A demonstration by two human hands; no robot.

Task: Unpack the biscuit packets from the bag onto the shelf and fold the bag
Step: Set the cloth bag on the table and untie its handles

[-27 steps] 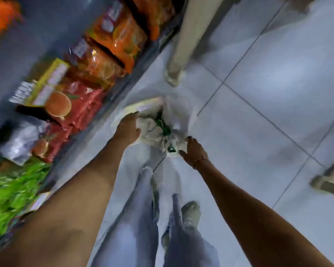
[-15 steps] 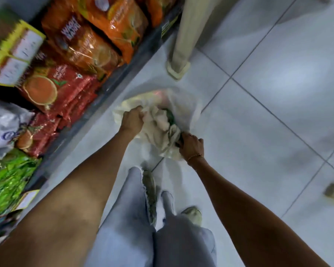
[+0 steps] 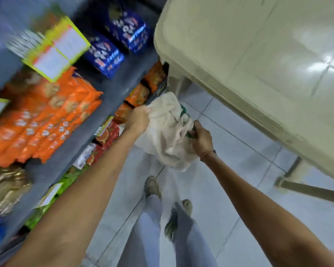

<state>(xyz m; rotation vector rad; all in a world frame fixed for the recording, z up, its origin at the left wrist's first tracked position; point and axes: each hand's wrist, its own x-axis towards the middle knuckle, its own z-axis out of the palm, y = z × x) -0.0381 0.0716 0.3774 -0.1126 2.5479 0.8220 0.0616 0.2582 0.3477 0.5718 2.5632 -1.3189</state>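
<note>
A crumpled cream cloth bag (image 3: 167,132) with green trim hangs in the air between my hands, above the tiled floor. My left hand (image 3: 137,120) grips its upper left edge. My right hand (image 3: 201,138) holds its right side at the green part. The bag looks limp; I cannot see anything inside it. To the left, the grey shelf (image 3: 104,97) carries orange biscuit packets (image 3: 46,120) and, one level up, blue packets (image 3: 112,54). Red and orange packets (image 3: 106,135) line the lower levels beside my left hand.
A beige plastic table (image 3: 249,54) stands close on the right, its edge just above the bag and its leg (image 3: 312,189) on the floor. Yellow price tags (image 3: 58,49) stick out from the shelf. My legs and shoes (image 3: 152,187) are below the bag on white tiles.
Both hands have lifted the bag off the floor to about shelf height. My view has swung upward, bringing the upper shelves and the table top into sight.
</note>
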